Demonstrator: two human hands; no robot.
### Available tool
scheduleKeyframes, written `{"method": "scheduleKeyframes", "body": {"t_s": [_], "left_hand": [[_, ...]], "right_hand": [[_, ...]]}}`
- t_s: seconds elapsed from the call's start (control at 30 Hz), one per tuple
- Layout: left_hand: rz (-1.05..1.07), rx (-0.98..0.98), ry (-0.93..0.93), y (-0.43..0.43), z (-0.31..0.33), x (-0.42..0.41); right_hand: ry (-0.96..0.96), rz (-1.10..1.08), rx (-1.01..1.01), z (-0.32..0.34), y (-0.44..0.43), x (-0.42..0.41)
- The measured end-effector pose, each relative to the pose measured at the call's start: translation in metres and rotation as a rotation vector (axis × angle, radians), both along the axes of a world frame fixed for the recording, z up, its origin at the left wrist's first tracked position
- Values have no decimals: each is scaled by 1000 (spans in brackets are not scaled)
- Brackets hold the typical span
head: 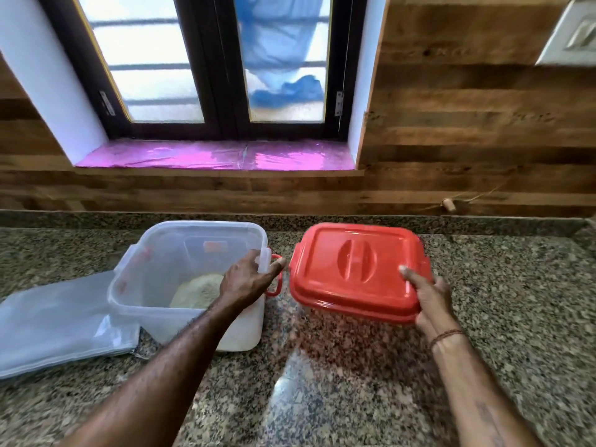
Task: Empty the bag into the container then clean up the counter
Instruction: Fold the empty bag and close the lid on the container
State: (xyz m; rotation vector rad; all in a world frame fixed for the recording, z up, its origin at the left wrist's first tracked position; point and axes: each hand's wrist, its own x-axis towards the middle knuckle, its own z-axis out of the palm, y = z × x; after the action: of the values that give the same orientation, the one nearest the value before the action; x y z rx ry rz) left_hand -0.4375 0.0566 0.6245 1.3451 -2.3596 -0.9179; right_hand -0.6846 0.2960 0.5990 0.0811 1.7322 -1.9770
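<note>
A clear plastic container [154, 259] stands open on the granite counter [338, 401], with a low heap of white rice [200, 290] in its bottom. My left hand [245, 279] holds the container's right rim, fingers over the edge and thumb stretched toward a red side clasp [276, 287]. My right hand [432, 301] grips the near right corner of the red lid [351, 272], thumb on top. The lid is tilted and lifted just above the counter, to the right of the container. A flat, empty clear plastic bag [54, 321] lies left of the container.
A wood-panelled wall with a dark-framed window and a pink sill [209, 158] runs behind the counter. A small cork-like object on a string [449, 204] sits at the wall's base on the right. A white switch plate [571, 33] hangs upper right.
</note>
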Motion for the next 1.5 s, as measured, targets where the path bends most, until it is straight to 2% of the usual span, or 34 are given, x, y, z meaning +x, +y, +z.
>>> {"method": "scheduleKeyframes", "body": {"t_s": [0.2, 0.33, 0.47, 0.53, 0.63, 0.73, 0.93, 1.07, 1.17, 1.2, 1.23, 1.33, 1.37, 1.43, 1.5], "left_hand": [[94, 268, 553, -15, 47, 5], [55, 413, 748, -57, 75, 38], [213, 347, 738, -99, 67, 92], [268, 351, 725, -120, 58, 119], [302, 358, 683, -143, 48, 156], [310, 368, 576, -161, 24, 181], [246, 363, 434, -176, 4, 182], [250, 357, 434, -172, 4, 177], [265, 422, 450, -174, 3, 178], [264, 415, 436, -175, 2, 179], [271, 397, 414, -174, 3, 181], [350, 244, 287, -171, 7, 180], [377, 182, 254, -167, 11, 179], [394, 106, 246, -160, 17, 181], [363, 72, 290, -155, 19, 184]], "right_hand": [[20, 87, -202, 63, -23, 10], [-14, 186, -198, 85, -86, 62], [59, 263, -163, 84, -146, 117], [178, 294, -60, 77, -174, 138], [370, 343, 229, 62, -206, 169], [486, 361, 395, 41, -219, 191], [479, 340, 437, 22, -212, 216], [485, 320, 488, 25, -209, 229], [695, 198, 822, 34, -208, 228], [725, 194, 870, 34, -208, 225], [682, 217, 854, 35, -208, 225], [355, 228, 564, 26, -208, 222], [309, 204, 509, 24, -208, 222], [284, 157, 465, 28, -210, 227], [383, 88, 562, 32, -212, 230]]}}
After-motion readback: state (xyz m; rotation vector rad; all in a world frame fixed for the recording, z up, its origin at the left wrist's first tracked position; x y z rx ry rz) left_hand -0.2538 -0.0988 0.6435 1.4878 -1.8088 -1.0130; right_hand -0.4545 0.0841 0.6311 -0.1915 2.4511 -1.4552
